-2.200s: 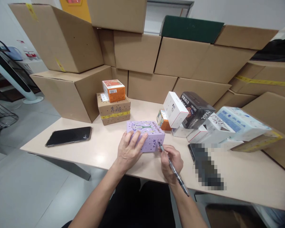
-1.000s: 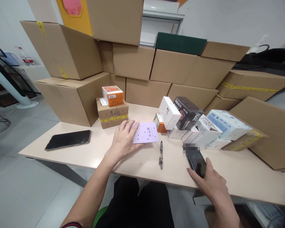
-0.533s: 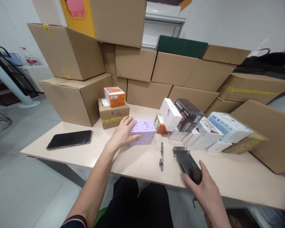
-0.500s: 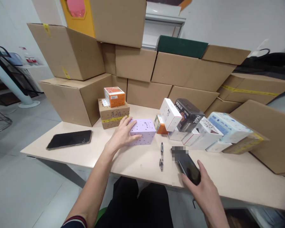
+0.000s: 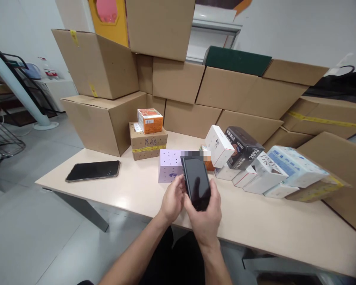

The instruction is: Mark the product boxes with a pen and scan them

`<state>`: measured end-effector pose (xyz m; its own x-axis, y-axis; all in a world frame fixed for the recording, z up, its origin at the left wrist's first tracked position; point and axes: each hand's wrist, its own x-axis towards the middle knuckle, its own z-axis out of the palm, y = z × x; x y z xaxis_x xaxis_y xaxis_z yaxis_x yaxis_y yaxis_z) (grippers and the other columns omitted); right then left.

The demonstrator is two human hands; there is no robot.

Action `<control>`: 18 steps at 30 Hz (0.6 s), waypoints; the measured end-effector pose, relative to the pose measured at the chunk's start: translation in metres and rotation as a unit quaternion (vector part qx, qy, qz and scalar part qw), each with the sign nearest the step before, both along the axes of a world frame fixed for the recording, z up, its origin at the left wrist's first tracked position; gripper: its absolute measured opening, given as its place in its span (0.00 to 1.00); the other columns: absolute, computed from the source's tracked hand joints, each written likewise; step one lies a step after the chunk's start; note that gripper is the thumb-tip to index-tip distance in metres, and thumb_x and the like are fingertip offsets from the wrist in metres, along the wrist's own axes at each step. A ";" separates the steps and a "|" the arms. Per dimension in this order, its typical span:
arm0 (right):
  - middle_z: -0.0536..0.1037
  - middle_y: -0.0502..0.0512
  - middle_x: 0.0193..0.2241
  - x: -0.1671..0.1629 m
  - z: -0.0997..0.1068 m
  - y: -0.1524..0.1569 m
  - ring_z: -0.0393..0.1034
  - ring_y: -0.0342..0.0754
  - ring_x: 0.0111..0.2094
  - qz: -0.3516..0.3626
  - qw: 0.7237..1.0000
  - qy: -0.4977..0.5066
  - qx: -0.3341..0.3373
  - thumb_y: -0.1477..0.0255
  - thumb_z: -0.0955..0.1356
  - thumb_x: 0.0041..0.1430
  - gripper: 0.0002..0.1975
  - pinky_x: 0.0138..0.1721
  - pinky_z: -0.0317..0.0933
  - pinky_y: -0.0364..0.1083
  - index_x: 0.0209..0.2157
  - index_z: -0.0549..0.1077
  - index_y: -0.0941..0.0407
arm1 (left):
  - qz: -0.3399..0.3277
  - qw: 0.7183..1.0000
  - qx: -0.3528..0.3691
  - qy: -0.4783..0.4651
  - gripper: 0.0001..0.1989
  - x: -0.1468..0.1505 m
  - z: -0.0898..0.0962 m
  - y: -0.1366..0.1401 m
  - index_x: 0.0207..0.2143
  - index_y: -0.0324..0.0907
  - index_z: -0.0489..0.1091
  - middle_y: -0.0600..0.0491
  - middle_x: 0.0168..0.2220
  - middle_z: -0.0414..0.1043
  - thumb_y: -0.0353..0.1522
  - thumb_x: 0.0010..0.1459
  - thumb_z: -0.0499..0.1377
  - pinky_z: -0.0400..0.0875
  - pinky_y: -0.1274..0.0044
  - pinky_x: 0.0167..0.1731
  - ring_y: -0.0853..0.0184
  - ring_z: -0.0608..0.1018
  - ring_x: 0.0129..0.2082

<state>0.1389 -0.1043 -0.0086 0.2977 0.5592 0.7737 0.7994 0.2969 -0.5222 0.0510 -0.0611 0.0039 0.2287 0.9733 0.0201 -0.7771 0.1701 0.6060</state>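
A black handheld device with a dark glossy screen [image 5: 198, 182] is tilted up above the table, its top end blurred out by pixels. My right hand [image 5: 206, 219] grips its lower part, with the thumb along the left edge and the fingers on the right edge. Against the device's left side, my left hand [image 5: 172, 200] has its fingers bent and close together; its contact is partly hidden. Just behind the hands stands a lilac speckled box [image 5: 168, 166], partly covered by the device. The pen is out of sight.
On the left of the table [image 5: 142, 192] lies a black phone [image 5: 93, 171]. An orange box [image 5: 150, 121] rests on a taped brown carton [image 5: 148, 143]. Several small boxes, one of them black [image 5: 243, 146], are piled at right. Large cartons [image 5: 178, 79] wall the back.
My left hand has let go of the lilac box and come to the device. My right hand has carried the device left and up, in front of the box.
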 end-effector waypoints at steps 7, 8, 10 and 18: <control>0.67 0.75 0.57 -0.022 -0.022 0.020 0.64 0.66 0.59 0.009 0.998 -0.045 0.046 0.68 0.73 0.56 0.40 0.55 0.63 0.69 0.67 0.55 0.59 | 0.005 0.995 -0.060 -0.077 0.18 -0.008 0.010 0.016 0.45 0.37 0.77 0.47 0.44 0.82 0.40 0.64 0.56 0.69 0.66 0.59 0.56 0.79 0.52; 0.67 0.75 0.57 -0.023 -0.023 0.021 0.63 0.66 0.59 0.008 0.998 -0.046 0.045 0.68 0.73 0.57 0.40 0.55 0.63 0.70 0.67 0.56 0.59 | 0.002 0.995 -0.064 -0.080 0.18 -0.009 0.010 0.018 0.45 0.36 0.77 0.47 0.43 0.82 0.40 0.64 0.55 0.69 0.66 0.58 0.56 0.80 0.52; 0.67 0.74 0.57 -0.023 -0.025 0.022 0.64 0.66 0.59 0.002 0.997 -0.054 0.049 0.67 0.72 0.57 0.39 0.54 0.63 0.69 0.66 0.56 0.59 | -0.005 0.994 -0.069 -0.085 0.18 -0.010 0.010 0.021 0.45 0.36 0.78 0.46 0.43 0.82 0.39 0.63 0.56 0.70 0.66 0.58 0.56 0.80 0.51; 0.69 0.74 0.55 -0.020 -0.024 0.022 0.67 0.64 0.57 -0.029 0.995 -0.067 0.060 0.66 0.74 0.54 0.39 0.53 0.67 0.66 0.64 0.59 0.63 | -0.013 0.993 -0.081 -0.088 0.16 -0.007 0.016 0.022 0.43 0.36 0.78 0.47 0.41 0.83 0.38 0.62 0.58 0.70 0.67 0.56 0.56 0.81 0.50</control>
